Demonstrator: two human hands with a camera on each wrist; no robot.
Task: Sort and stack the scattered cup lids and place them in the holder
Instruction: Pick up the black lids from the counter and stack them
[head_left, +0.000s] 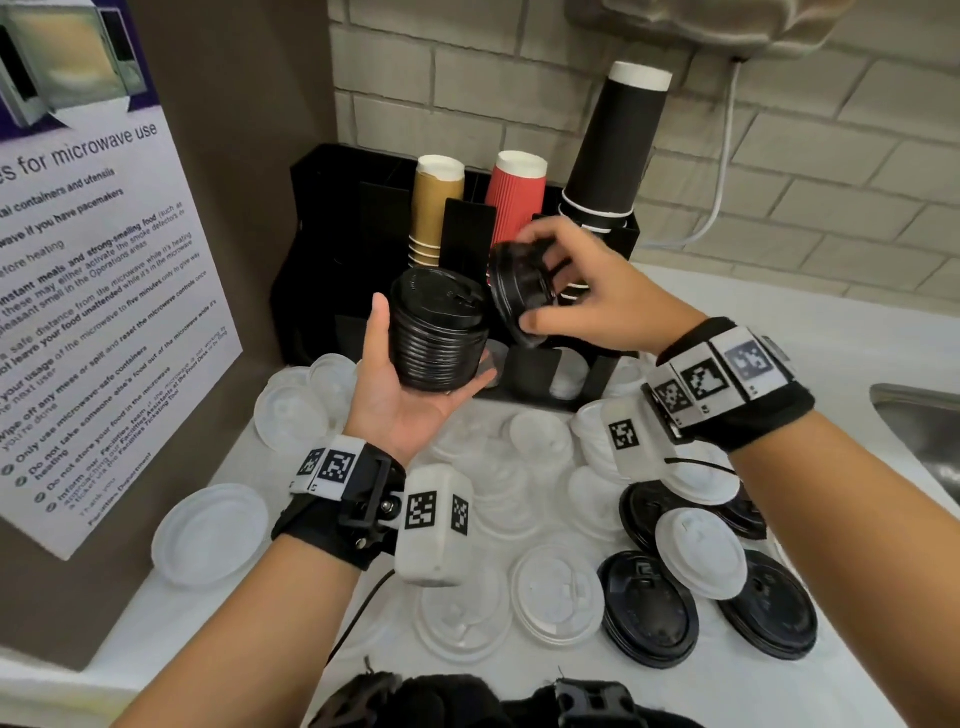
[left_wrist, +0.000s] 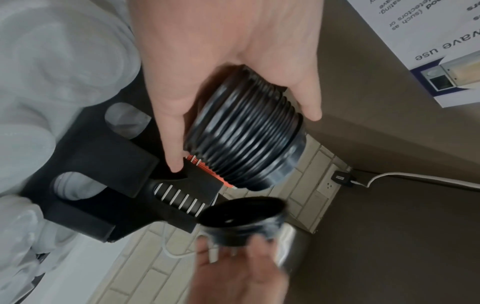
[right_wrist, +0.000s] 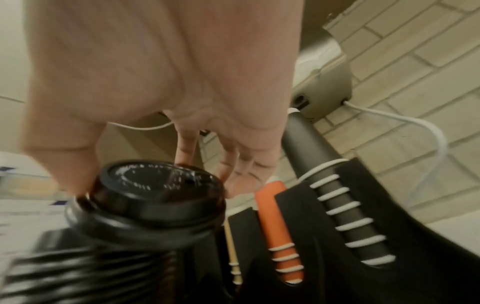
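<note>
Black lids are sitting as a tall stack (head_left: 439, 335) in your left hand (head_left: 410, 384), its grip curling around the stack's sides with the thumb up the left edge, above the white lids (head_left: 210, 535) lying scattered on the surface (head_left: 852, 670). Just to the right, your right hand (head_left: 592, 296) is pinching a shorter, tilted bunch of black lids (head_left: 522, 291) between thumb and curled fingers, in front of the black holder (head_left: 332, 208), while loose black lids (head_left: 649, 608) are lying at lower right.
</note>
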